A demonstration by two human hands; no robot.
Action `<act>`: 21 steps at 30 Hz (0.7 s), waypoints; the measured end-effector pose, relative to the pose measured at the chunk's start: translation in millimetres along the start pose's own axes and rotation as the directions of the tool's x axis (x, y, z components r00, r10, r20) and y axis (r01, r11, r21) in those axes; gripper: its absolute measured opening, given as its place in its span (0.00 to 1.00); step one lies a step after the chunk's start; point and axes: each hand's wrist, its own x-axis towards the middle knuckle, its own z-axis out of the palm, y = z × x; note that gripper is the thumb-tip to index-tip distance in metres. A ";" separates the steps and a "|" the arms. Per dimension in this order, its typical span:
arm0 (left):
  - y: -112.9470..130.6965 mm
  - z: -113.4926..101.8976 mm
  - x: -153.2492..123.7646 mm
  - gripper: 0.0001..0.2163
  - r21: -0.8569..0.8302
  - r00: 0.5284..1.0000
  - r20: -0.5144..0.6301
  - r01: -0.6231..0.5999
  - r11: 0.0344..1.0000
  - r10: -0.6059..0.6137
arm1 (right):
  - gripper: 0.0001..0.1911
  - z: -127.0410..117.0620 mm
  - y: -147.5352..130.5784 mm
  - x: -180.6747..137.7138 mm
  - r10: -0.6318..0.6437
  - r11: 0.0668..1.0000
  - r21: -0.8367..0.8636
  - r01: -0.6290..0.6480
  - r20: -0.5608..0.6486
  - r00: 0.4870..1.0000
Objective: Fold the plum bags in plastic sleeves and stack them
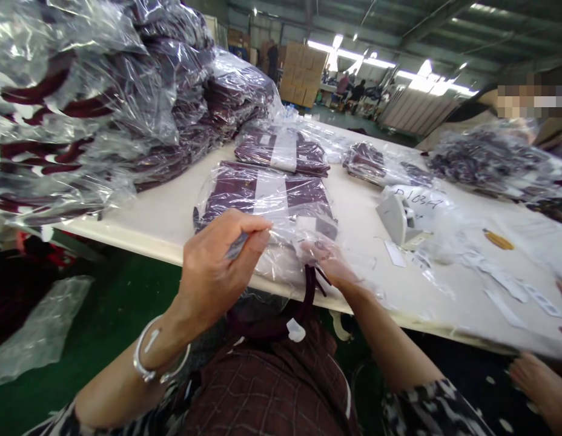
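Observation:
A flat dark maroon bag (226,188) lies in front of me at the table's near edge, inside a clear plastic bag (281,257) and with a white paper band (271,194) across it. My left hand (220,260) is closed in a pinch on the edge of the clear plastic, over the near left side. Seen through the plastic, my right hand (329,260) has its fingers curled by the near right corner, at a maroon strap (309,293) that hangs over the edge. Its fingertips are partly blurred. A white tag (295,330) hangs below the strap.
Plastic-wrapped maroon goods (149,103) are piled high on the left. Another wrapped maroon bag (281,148) lies just beyond mine. Rightward are a white tape dispenser (394,218), yellow rubber bands (498,239) and paper strips (503,284). A co-worker's hand (538,378) shows at the right.

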 end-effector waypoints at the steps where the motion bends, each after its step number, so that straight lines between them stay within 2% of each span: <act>1: -5.9 4.6 10.9 0.03 -0.001 1.000 0.004 0.024 1.000 -0.024 | 0.23 -1.8 -1.7 2.0 0.032 0.998 0.052 -0.032 0.001 0.999; 3: -23.8 20.6 36.4 0.04 0.020 0.997 0.036 0.065 0.998 -0.066 | 0.24 -6.7 -8.5 5.9 0.085 0.973 0.212 -0.090 0.030 0.996; 5: -48.3 44.5 62.8 0.05 0.117 0.992 0.088 0.083 0.990 -0.094 | 0.24 -13.0 -18.9 9.6 0.094 0.937 0.331 -0.107 0.054 0.994; 8: -84.3 82.8 92.2 0.07 0.338 0.966 0.230 0.034 0.941 -0.118 | 0.24 -22.8 -33.1 13.8 0.094 0.933 0.344 -0.105 0.049 0.994; 11: -98.1 104.4 99.7 0.09 0.440 0.930 0.356 -0.083 0.894 -0.089 | 0.25 -28.8 -35.1 16.5 0.130 0.938 0.319 -0.132 0.029 0.991; 13: -89.1 103.7 91.3 0.11 0.411 0.931 0.364 -0.162 0.897 0.001 | 0.24 -28.9 -29.8 18.7 0.150 0.952 0.273 -0.134 -0.037 0.988; 16: -54.1 85.3 58.3 0.16 0.247 0.937 0.266 -0.294 0.923 0.227 | 0.24 -23.6 -20.5 23.7 0.183 0.950 0.280 -0.140 -0.133 0.974; 18: -25.5 72.5 24.3 0.15 0.051 0.895 0.215 -0.410 0.910 0.391 | 0.24 -19.1 -17.7 27.1 0.199 0.933 0.332 -0.136 -0.161 0.967; 20: -2.3 69.4 -13.5 0.12 -0.221 0.810 0.278 -0.469 0.855 0.516 | 0.24 -16.2 -17.9 28.8 0.219 0.927 0.344 -0.150 -0.171 0.961; 21: 4.7 73.0 -30.9 0.10 -0.331 0.783 0.338 -0.420 0.845 0.521 | 0.24 -15.9 -18.5 28.9 0.228 0.932 0.325 -0.162 -0.177 0.958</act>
